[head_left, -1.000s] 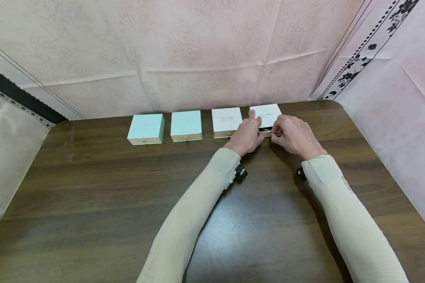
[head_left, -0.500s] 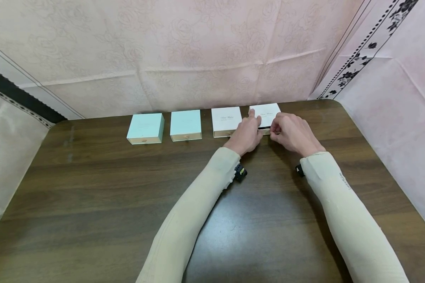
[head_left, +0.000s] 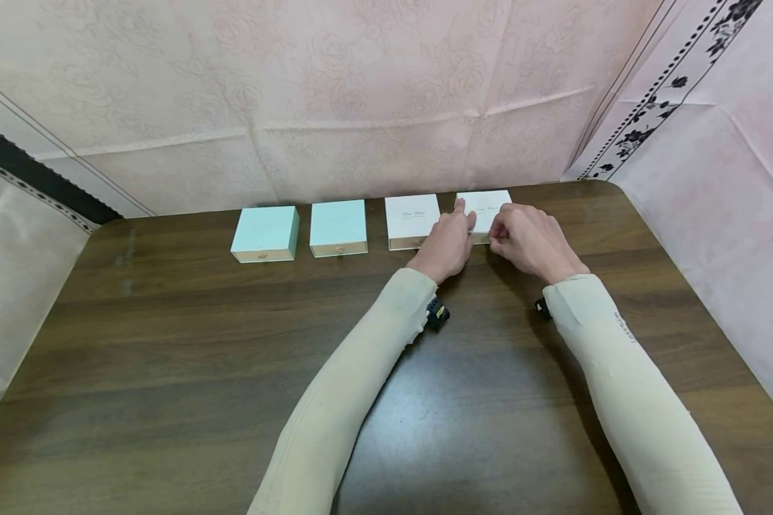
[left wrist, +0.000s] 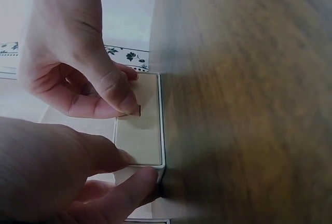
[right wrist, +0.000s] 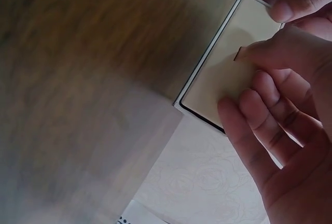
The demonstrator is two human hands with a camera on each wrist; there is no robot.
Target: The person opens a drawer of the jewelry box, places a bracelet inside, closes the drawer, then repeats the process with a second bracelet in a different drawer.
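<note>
At the right end of a row of drawer boxes is a white drawer box [head_left: 482, 202] with faint print on its lid. My left hand [head_left: 446, 247] holds its left side, index finger stretched along the lid; in the left wrist view the thumb and fingers grip the corner. My right hand [head_left: 533, 242] pinches the small pull tab [right wrist: 238, 54] on the cream drawer front [left wrist: 145, 143]. Seen in both wrist views, that front sits about level with the sleeve's rim. The fingers partly cover the box.
Left of it stand another white box [head_left: 411, 214] and two mint boxes [head_left: 338, 222] [head_left: 267, 227], all with fronts facing me. They line the far edge of the brown wooden table [head_left: 232, 372]. A pale floral cloth [head_left: 361, 93] hangs behind.
The right hand has pushed the drawer inward, and the dark gap below the lid has closed. The right box has shifted very slightly. My left hand has barely moved.
</note>
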